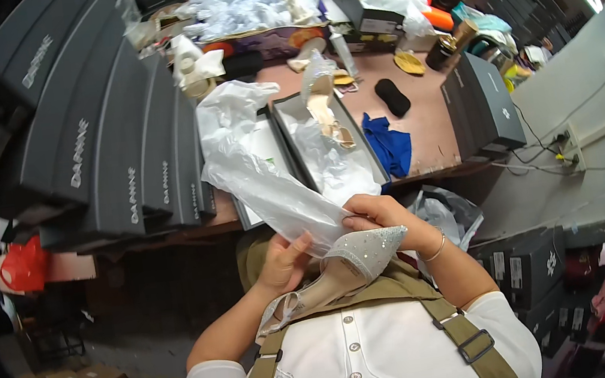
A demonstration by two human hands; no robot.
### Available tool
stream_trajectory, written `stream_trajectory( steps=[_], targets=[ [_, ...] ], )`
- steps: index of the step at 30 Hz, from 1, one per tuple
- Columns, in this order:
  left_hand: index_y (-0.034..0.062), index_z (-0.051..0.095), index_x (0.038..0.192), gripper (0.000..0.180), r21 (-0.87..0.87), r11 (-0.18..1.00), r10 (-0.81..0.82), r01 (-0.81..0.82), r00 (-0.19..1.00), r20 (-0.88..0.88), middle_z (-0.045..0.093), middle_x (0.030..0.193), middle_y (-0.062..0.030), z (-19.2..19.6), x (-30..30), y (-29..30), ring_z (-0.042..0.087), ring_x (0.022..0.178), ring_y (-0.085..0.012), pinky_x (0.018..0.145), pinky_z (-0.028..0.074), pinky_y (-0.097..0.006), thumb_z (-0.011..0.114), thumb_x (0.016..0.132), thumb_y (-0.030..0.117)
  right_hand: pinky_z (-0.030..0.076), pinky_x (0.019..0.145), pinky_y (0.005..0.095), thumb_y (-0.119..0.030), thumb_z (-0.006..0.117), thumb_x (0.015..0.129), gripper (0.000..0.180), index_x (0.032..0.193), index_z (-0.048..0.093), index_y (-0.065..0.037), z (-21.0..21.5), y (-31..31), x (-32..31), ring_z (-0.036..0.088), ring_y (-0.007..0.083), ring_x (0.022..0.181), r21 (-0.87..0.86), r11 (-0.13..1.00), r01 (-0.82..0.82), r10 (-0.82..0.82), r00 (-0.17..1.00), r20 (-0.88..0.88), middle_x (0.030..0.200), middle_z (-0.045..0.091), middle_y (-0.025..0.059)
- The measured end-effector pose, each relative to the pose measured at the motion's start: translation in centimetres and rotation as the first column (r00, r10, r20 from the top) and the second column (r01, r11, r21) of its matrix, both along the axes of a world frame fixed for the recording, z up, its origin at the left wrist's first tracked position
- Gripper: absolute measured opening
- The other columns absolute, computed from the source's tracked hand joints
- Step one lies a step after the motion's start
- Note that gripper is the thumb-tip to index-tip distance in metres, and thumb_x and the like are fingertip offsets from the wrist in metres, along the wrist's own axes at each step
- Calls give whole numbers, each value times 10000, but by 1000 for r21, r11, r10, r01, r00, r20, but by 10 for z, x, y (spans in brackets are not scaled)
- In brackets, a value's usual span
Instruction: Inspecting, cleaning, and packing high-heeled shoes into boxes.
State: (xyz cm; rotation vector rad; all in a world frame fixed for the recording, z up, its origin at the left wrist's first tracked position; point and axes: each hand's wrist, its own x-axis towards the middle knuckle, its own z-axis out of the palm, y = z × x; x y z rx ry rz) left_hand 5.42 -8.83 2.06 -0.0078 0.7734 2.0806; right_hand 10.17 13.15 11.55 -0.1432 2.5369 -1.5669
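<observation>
A long translucent plastic bag [272, 189] stretches from the table edge down to my lap. My left hand [286, 261] grips its lower end between thumb and fingers. On the bag's other side, my right hand [381, 217] is closed with the edge pinched in its fingers. Just below both hands a silver sequinned pointed shoe [367, 250] rests in my lap, its pale insole facing up. Beyond them, an open grey shoe box [368, 154] holds white tissue paper [338, 173] and a matching sparkly shoe [321, 103]. Beside that box lies its lid [249, 214], partly covered by the bag.
Dark grey shoe boxes [98, 157] stand in a row at left, and another box [481, 106] stands at right. A blue cloth [388, 144] and a black oval pad [392, 98] lie on the table. Crumpled white paper [249, 3] is heaped at the back.
</observation>
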Motion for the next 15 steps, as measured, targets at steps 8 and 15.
stream_trajectory(
  steps=[8, 15],
  targets=[
    [-10, 441, 1307, 636, -44, 995, -96, 86, 936, -339, 543, 1259, -109, 0, -14, 8, 510, 1170, -206, 1013, 384, -342, 755, 793, 194, 485, 704, 328, -31, 616, 811, 300, 1110, 612, -49, -9, 19, 11, 620, 276, 765, 98, 989, 112, -101, 989, -105, 843, 612, 136],
    [-11, 412, 1337, 716, -232, 935, -346, 270, 839, -421, 516, 1291, -86, 19, -24, 18, 475, 1199, -184, 1021, 357, -316, 788, 765, 200, 499, 714, 347, 40, 571, 782, 388, 1156, 604, -58, -16, 38, 7, 637, 258, 792, -6, 994, 107, -107, 993, -51, 874, 635, 136]
  ],
)
